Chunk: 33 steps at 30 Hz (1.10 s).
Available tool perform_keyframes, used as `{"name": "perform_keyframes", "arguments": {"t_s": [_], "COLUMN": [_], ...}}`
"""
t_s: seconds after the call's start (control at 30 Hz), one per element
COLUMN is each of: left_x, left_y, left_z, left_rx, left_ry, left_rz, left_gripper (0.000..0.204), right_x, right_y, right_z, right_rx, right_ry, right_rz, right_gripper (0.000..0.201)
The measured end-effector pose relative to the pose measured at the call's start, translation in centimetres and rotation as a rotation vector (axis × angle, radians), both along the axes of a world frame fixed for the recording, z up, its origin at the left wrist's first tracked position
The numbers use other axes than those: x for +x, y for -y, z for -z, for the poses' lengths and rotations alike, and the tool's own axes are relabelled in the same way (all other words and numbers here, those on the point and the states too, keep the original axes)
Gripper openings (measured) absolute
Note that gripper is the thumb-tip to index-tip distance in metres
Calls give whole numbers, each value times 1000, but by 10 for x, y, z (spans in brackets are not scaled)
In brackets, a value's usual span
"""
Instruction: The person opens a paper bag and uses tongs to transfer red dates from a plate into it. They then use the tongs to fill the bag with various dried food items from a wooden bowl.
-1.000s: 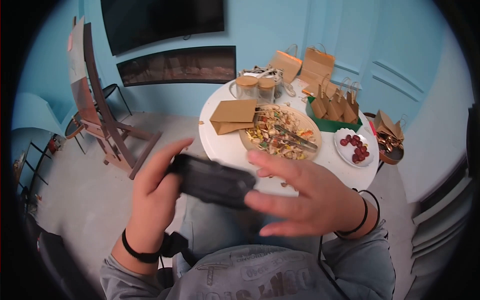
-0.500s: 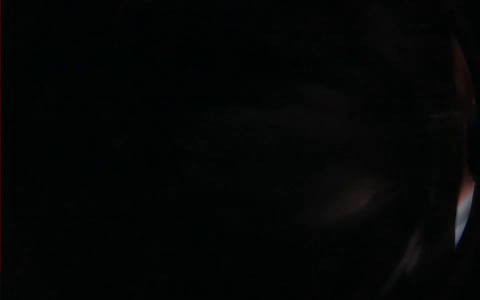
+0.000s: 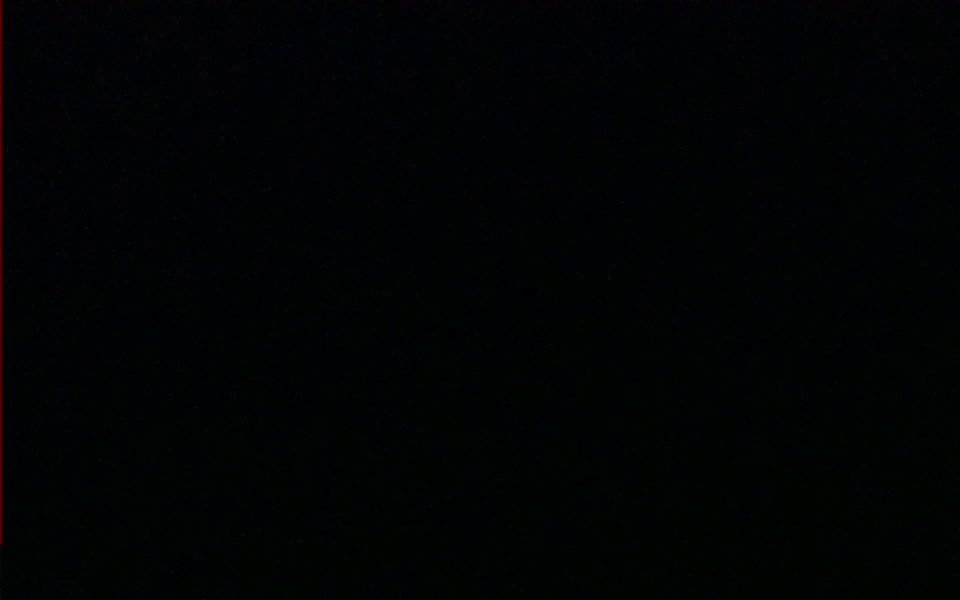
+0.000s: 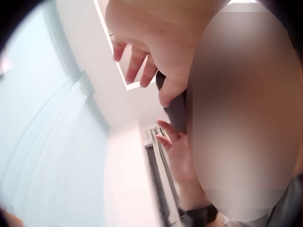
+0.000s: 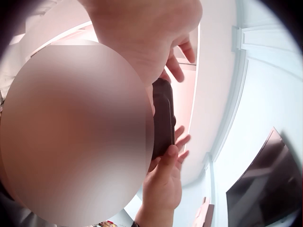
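Observation:
In the left wrist view, a black, flat, round-cornered device [image 4: 177, 113] is held up close in front of the person's blurred face. My left hand [image 4: 156, 38] grips one end, its thumb against the device and the other fingers spread. Seen from the right wrist, the same device [image 5: 163, 118] stands upright between both hands, with the left thumb [image 5: 168, 156] pressed on its lower end. My right hand [image 5: 147, 38] holds the opposite end, two fingers reaching past it; the device hides part of its grip. The head view is fully black.
Pale blue panelled wall [image 4: 52, 146] fills one side of the left wrist view. A dark wall screen [image 5: 255, 179] hangs at the lower right of the right wrist view, with a white ceiling [image 5: 215, 71] above. A black band [image 4: 201, 215] circles the right wrist.
The black device has risen from above the lap to the face, and the right hand has joined the left on it. The head view has gone from the room and table to black.

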<state>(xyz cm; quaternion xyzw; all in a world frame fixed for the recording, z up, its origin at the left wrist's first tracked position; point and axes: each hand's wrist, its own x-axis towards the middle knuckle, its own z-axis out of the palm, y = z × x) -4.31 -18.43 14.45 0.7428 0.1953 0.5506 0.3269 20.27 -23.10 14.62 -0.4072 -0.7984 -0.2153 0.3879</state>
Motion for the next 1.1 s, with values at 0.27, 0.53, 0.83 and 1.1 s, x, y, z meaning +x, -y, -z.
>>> {"name": "perform_keyframes", "arguments": {"t_s": [0.27, 0.53, 0.83, 1.1], "left_x": [-28, -79, -133, -216], "left_y": [6, 31, 96, 214], "left_z": [21, 50, 179, 281], "left_rx": [-37, -96, -479, -1041], "left_ry": [-133, -243, -769, -1826], "left_rz": [-135, -331, -768, -257], "left_gripper": [39, 38, 12, 30], "right_x": [-20, -65, 21, 118], "right_y": [-11, -25, -54, -53], "right_z": [14, 45, 96, 138], "right_rx": [-138, -282, -509, -622], "right_ry": [-47, -52, -84, -562], "right_rz": [-102, -269, -571, -176], "right_gripper": [20, 17, 52, 58]}}
